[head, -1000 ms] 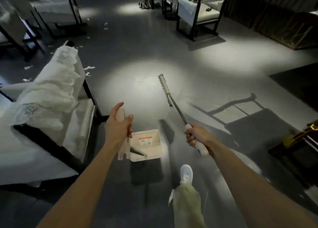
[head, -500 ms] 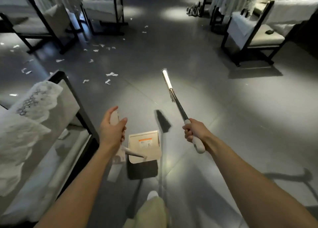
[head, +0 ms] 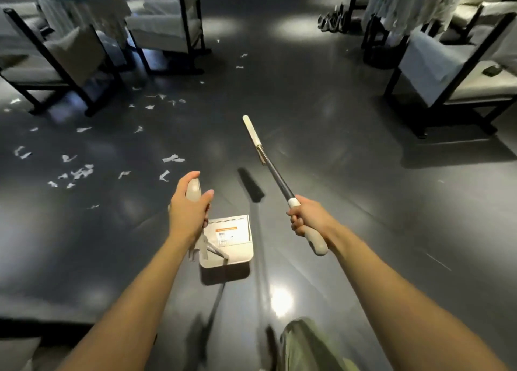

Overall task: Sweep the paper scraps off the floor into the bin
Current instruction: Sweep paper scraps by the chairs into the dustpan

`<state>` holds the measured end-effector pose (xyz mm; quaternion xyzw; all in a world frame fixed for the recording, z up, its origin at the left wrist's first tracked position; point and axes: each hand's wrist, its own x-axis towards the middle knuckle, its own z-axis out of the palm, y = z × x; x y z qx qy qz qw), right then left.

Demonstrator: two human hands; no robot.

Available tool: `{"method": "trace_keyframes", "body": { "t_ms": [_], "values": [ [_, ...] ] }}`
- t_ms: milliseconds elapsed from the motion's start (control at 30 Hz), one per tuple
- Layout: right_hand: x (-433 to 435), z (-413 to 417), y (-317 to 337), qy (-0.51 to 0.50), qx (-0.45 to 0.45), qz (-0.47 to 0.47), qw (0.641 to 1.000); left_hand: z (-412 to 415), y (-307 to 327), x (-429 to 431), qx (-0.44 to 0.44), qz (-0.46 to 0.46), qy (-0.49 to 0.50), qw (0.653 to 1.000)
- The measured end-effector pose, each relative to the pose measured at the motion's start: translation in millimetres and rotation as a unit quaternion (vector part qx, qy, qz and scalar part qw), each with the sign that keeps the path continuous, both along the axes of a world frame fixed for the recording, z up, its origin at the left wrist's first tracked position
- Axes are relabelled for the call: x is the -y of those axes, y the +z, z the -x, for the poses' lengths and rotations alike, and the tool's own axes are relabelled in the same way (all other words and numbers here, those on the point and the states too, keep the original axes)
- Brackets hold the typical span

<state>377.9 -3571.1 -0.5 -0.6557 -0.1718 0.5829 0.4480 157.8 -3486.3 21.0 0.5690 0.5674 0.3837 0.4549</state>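
My left hand [head: 188, 211] grips the upright beige handle of a dustpan [head: 232, 244], whose tray with an orange label hangs just above the dark floor. My right hand [head: 306, 219] grips the white grip of a broom [head: 272, 169]; its dark shaft points forward and up, and its pale narrow head is held off the floor. Several white paper scraps [head: 78, 172] lie scattered on the floor to the left, with more paper scraps [head: 173, 158] just ahead of my left hand. No bin shows in the head view.
Black-framed chairs [head: 64, 60] with pale cushions stand at the back left, another chair [head: 458, 77] at the right. A round table with a white cloth [head: 414, 4] stands at the back right. My trouser leg [head: 307, 348] shows at the bottom.
The view has swung left and moved forward: the covered chair on my left has dropped out of sight and the scraps are nearer. Both hands keep their grips; the broom head has turned edge-on.
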Motion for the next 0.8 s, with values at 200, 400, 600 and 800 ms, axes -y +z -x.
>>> {"method": "trace_keyframes", "body": {
  "t_ms": [200,400,600,800],
  "values": [
    [-173.2,-134.5,-9.9,-0.021,-0.03,-0.004,0.999,-128.0,-11.0,-170.7,-0.01,-0.013,0.018,1.0],
    [-344.7,-266.9,8.3,0.009,-0.015,0.004,1.0,-251.7,7.0,-342.1,0.03,-0.002,0.071,0.997],
    [-518.4,-373.5,6.8,0.016,-0.033,0.001,0.999,-362.9,11.4,-503.4,0.051,-0.007,0.08,0.995],
    [-715.6,-487.5,-4.0,0.042,-0.032,-0.01,0.999,-480.3,-9.4,-695.5,0.076,-0.002,0.091,0.993]
  ]
}}
